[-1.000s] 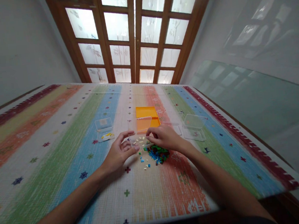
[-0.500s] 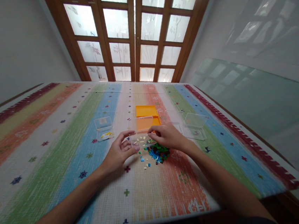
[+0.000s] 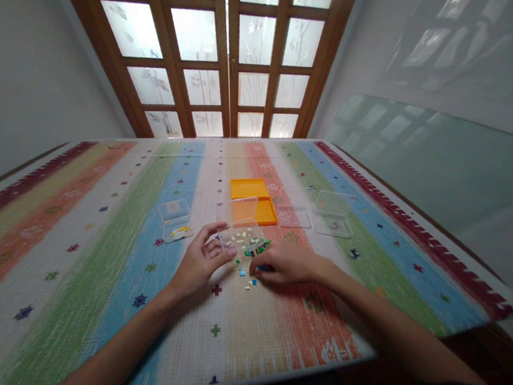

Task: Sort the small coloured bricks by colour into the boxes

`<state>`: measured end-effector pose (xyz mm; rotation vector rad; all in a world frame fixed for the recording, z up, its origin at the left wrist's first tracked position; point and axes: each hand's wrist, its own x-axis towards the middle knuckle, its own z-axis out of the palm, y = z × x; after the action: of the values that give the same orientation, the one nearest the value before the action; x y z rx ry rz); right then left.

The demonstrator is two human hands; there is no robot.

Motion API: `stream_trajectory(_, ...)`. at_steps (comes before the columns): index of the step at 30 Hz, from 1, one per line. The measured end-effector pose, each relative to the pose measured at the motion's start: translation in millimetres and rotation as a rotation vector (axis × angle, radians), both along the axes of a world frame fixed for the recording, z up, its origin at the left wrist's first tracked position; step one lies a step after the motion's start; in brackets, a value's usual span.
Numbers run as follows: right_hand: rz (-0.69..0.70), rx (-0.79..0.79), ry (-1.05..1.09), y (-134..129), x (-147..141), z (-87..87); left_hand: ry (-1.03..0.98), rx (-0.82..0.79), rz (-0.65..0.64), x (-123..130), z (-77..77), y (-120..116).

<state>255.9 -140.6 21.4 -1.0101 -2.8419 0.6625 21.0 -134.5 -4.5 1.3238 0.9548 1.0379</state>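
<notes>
My left hand [image 3: 202, 259] is curled round the left end of a clear plastic box [image 3: 261, 233], thumb in front and fingers behind. Small cream bricks [image 3: 241, 235] lie inside this box. My right hand [image 3: 284, 263] reaches down into a pile of small green, brown and blue toy bricks [image 3: 257, 249], covering much of it. Its fingertips are drawn together at the pile's near left side; whatever they pinch is hidden. A few loose bricks, among them a light blue brick [image 3: 242, 273], lie on the cloth between my hands.
Behind the box sits an open orange case [image 3: 249, 187]. To the left stands an open clear box [image 3: 174, 211] with yellow pieces. Clear containers [image 3: 333, 224] stand at the right. A striped cloth [image 3: 160, 323] covers the table, and glazed doors [image 3: 229, 68] rise beyond it.
My right hand has moved from above the clear box down and toward me, onto the brick pile. My left hand stays at the box's left end.
</notes>
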Motion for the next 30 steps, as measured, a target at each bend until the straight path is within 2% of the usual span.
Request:
stream_trajectory(11,-0.021,0.074,-0.063,0.1,-7.5,-4.5,-0.005,-0.002,-0.005,0.4,-0.1,-0.5)
stream_trajectory(17,-0.02,0.037,-0.044,-2.8,-9.5,-1.2,-0.012,-0.004,-0.004,0.2,-1.8,-0.4)
stream_trajectory(21,-0.027,0.014,0.041,-5.8,-8.5,4.3,-0.012,-0.006,-0.014,0.0,-1.7,0.1)
stream_trajectory(27,-0.268,0.079,0.3,3.7,-1.0,14.0,-0.009,-0.019,-0.013,1.9,2.5,-3.1)
stream_trajectory(30,-0.399,0.099,0.356,11.8,2.0,14.7,-0.007,-0.028,-0.038,2.5,4.0,-4.7)
